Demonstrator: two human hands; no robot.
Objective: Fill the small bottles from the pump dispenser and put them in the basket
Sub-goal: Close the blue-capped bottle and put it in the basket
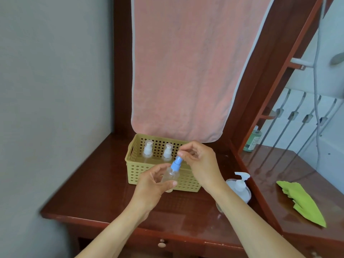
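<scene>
Two bottles (148, 150) (167, 152) by basket (134, 170) back wall, blue-capped bottle (170, 175) near front rim.

The basket (186, 180), a tan perforated plastic bin with a handle slot, is sitting on the tabletop (104, 192). The left white-topped bottle (148, 150) and the right white-topped bottle (167, 152), both clear, are standing upright side by side along its rear wall. The blue-topped bottle (170, 175), also clear, is tilting slightly in the left grip (150, 185) in front of the basket, while the right grip (201, 162) is pinching its spray top. The pump dispenser (240, 187), white-headed, is standing just right of the basket.
</scene>
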